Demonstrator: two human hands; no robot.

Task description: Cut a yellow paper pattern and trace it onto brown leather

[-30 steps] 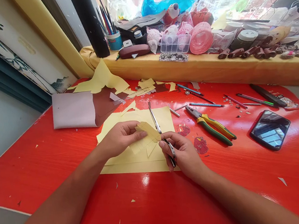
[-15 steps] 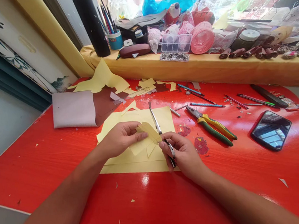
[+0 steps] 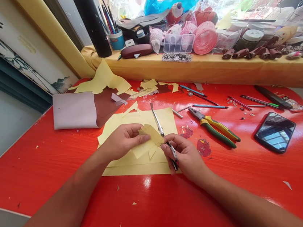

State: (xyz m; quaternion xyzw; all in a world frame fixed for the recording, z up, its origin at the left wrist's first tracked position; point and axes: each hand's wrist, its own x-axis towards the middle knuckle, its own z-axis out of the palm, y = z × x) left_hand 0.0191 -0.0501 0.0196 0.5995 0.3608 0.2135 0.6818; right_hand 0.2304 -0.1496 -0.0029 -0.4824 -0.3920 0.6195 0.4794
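Observation:
My left hand (image 3: 128, 139) pinches a small cut piece of yellow paper (image 3: 153, 133) between thumb and fingers, just over the red table. In my right hand (image 3: 179, 152) is a pair of scissors (image 3: 158, 122), its blades pointing up and away from me. The fingertips of that hand also meet the lower right corner of the paper piece. Beneath both hands lie larger yellow sheets (image 3: 141, 168). My right fingers partly hide the scissor handles.
Right of the hands lie pliers (image 3: 216, 128) and a phone (image 3: 275, 132). Pens (image 3: 210, 106) and yellow scraps (image 3: 148, 86) are scattered behind. A folded pale sheet (image 3: 74, 111) rests at left. The crowded ledge (image 3: 134, 62) bounds the table's back.

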